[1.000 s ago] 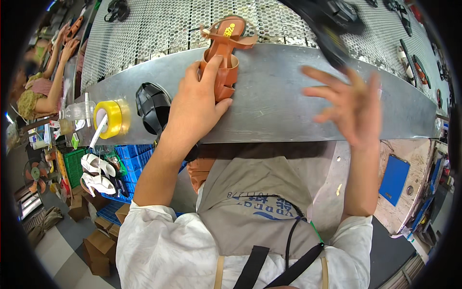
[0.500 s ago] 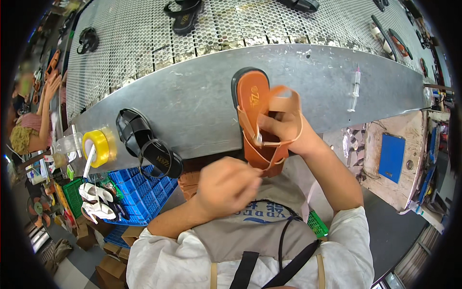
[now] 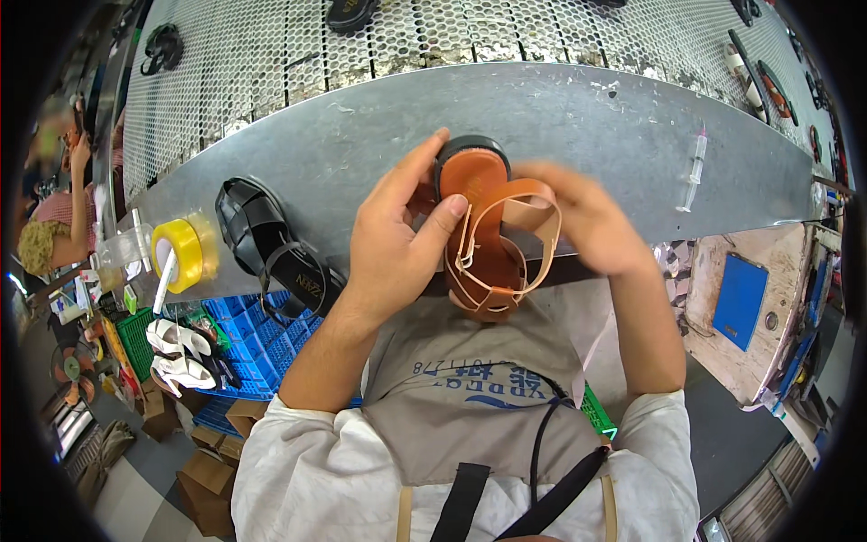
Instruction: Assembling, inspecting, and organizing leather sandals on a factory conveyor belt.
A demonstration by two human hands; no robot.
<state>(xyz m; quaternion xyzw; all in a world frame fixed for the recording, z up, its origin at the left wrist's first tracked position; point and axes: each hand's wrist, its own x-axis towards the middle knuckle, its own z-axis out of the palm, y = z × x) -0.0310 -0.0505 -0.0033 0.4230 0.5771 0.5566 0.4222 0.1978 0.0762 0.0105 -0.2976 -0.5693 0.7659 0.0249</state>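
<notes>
A brown strappy sandal (image 3: pixel 485 176) with a dark sole edge is held over the near edge of the metal table, its heel end pointing away from me. My left hand (image 3: pixel 397 230) grips it from the left, thumb on the strap by the small buckle and fingers along the heel side. To the right of the heel is my right hand (image 3: pixel 591 221), smeared by motion; its fingertips are behind or beside the sandal, and their grip is unclear. The ankle strap (image 3: pixel 533 190) loops up at the right. A black strappy sandal (image 3: pixel 257 230) lies left on the table.
Yellow tape roll (image 3: pixel 188 253) and a white pen-like stick (image 3: pixel 165 282) lie at the left end; a syringe (image 3: pixel 694 172) lies right. Beyond runs a mesh conveyor (image 3: pixel 406 41) with sandals. Blue crates (image 3: pixel 248 334) and white heeled sandals (image 3: pixel 181 352) sit lower left. Another person is far left.
My left hand has moved up from the toe end to grip the heel part. My right hand has come out from inside the straps to the sandal's right side. Sandals on the conveyor shifted away.
</notes>
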